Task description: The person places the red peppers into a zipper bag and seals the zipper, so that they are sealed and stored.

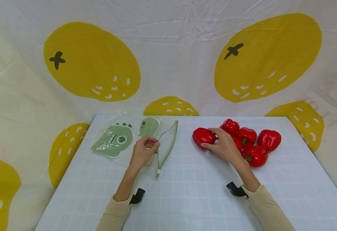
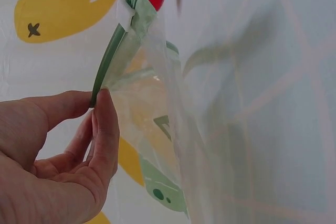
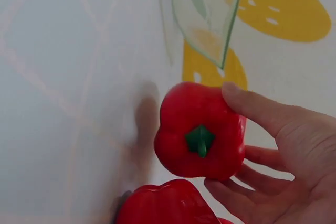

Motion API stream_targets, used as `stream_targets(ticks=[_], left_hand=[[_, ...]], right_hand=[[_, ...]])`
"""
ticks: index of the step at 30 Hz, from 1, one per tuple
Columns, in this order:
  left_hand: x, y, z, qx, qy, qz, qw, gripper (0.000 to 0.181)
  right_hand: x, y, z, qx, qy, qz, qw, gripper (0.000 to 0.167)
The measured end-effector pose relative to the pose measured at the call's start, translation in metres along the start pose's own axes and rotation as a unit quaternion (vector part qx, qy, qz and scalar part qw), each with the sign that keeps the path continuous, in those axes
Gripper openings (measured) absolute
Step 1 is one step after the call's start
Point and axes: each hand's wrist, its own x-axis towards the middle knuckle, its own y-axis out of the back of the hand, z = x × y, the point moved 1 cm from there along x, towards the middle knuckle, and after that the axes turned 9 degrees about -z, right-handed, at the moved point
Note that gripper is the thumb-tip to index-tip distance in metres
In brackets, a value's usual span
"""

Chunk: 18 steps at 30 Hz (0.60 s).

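Note:
A clear zip bag with green dinosaur prints lies on the left half of the table, its mouth facing right and spread apart. My left hand pinches one green zip edge between thumb and forefinger, as the left wrist view shows with the hand at the strip. In my right hand is a red bell pepper, gripped between thumb and fingers to the right of the bag, apart from it. The right wrist view shows this pepper's green stem and the right hand around one side.
Several more red bell peppers cluster on the right part of the table, just beyond my right hand. A white cloth with yellow fruit prints hangs behind the table. Black wrist mounts sit at both sleeves.

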Motion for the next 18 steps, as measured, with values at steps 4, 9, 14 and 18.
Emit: stream_targets(ticks=[4,9,14,18], left_hand=[[0.000,0.000,-0.001,0.001,-0.001,-0.001,1.0000,0.016],[-0.001,0.001,-0.001,-0.004,-0.008,-0.002,1.0000,0.017],[0.000,0.002,0.000,-0.009,-0.010,-0.003,0.9999,0.016],[-0.001,0.002,0.002,-0.010,-0.011,-0.004,0.9999,0.016]], right_hand=[[0.001,-0.003,-0.001,0.055,-0.006,0.011,0.9984,0.075],[0.002,-0.007,-0.007,0.120,-0.013,0.014,0.9926,0.075],[0.004,-0.013,-0.014,0.156,-0.031,0.013,0.9872,0.073],[0.006,-0.019,-0.020,0.194,-0.043,0.000,0.9800,0.071]])
